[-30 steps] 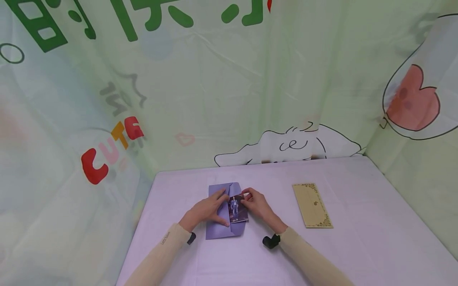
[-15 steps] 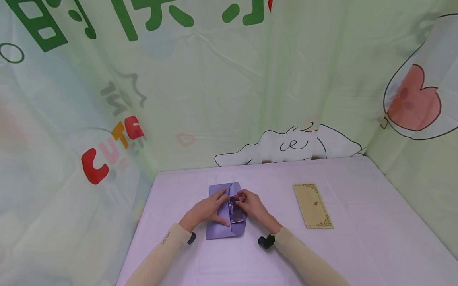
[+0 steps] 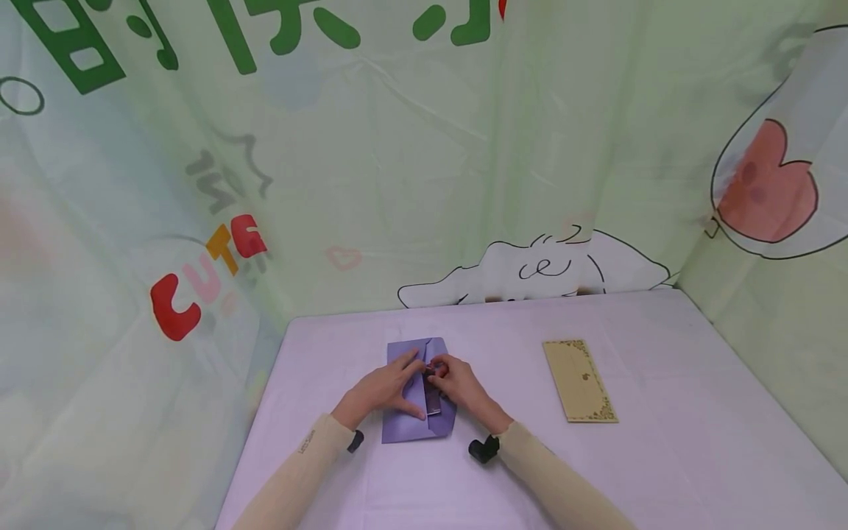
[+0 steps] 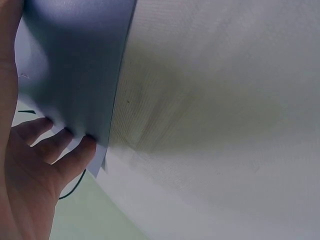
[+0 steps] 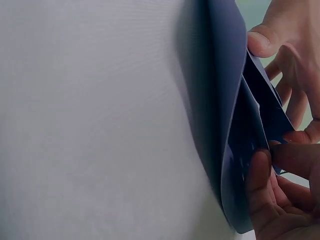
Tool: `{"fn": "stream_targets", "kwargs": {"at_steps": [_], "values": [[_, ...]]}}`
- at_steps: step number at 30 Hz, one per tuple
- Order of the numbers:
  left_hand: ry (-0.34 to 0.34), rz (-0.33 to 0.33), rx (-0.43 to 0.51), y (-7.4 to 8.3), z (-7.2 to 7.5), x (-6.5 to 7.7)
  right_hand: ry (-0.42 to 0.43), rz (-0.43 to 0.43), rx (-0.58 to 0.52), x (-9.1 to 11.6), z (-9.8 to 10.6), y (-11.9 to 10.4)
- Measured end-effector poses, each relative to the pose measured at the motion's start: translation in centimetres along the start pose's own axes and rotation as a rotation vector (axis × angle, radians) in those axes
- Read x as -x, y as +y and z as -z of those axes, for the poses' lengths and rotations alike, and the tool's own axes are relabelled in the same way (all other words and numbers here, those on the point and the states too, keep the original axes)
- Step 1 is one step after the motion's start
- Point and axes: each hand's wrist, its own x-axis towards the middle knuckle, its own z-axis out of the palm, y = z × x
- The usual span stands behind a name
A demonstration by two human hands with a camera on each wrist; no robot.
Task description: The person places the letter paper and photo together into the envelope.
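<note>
A purple envelope (image 3: 402, 428) lies on the table with its flap (image 5: 231, 50) spread toward the right. Across its left part rests my left hand (image 3: 379, 390), fingers apart, with thumb and forefinger at the edge of the opening. In the left wrist view several fingers of that hand (image 4: 40, 165) touch the envelope (image 4: 75, 65). My right hand (image 3: 460, 381) pinches a dark photo (image 3: 433, 402) between thumb and fingers. Part of the photo is inside the envelope and hidden; only a narrow strip shows. The right wrist view has the right hand's fingertips (image 5: 260, 172) at the opening.
To the right lies a tan card-like rectangle (image 3: 580, 381) with dark ornamental corners. A pale lilac cloth covers the table (image 3: 676, 412). Printed curtains (image 3: 397, 147) enclose the back and both sides.
My right hand has moved left, and the photo has slid further into the envelope, so less of it shows. The left hand stays in place on the envelope.
</note>
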Motion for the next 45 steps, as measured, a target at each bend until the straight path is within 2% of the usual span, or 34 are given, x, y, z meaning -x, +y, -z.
{"fn": "stream_targets", "kwargs": {"at_steps": [8, 25, 31, 39, 45], "values": [[0.003, -0.014, 0.008, -0.1, 0.1, -0.1, -0.022, -0.029, -0.009, -0.3, -0.9, -0.2], [0.001, 0.002, -0.003, -0.2, -0.2, -0.2, -0.049, -0.009, 0.042, -0.6, -1.7, -0.6], [-0.001, -0.001, -0.004, -0.2, -0.2, -0.1, -0.066, -0.014, 0.061, -0.4, -1.4, -0.8], [0.02, -0.023, -0.012, 0.1, 0.3, 0.0, -0.084, -0.029, 0.0, 0.2, -0.4, -0.8], [0.012, -0.01, 0.01, 0.2, 0.2, -0.1, -0.063, -0.047, 0.048, 0.9, 1.2, -0.6]]}}
